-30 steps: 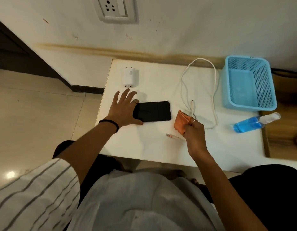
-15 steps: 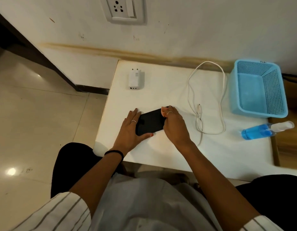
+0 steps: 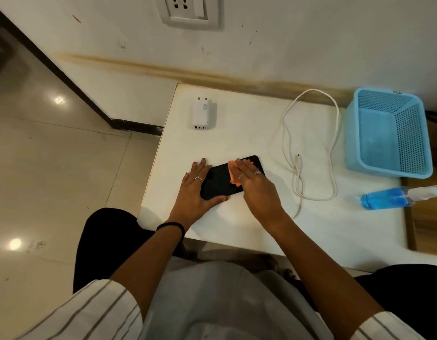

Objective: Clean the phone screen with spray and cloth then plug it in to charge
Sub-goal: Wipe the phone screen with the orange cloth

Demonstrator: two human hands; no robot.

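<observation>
Since half a second before, the right hand had opened flat, pressing the orange cloth onto the phone.
Left hand, fingers spread, braced the phone near the worktop's front left corner.

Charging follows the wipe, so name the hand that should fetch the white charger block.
Left. The left hand steadies the black phone on the side nearer the white charger block; the right hand presses the orange cloth.

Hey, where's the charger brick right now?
In the head view, the white charger brick lies flat at the table's far left corner, near the wall, beyond the left hand and the phone.
</observation>
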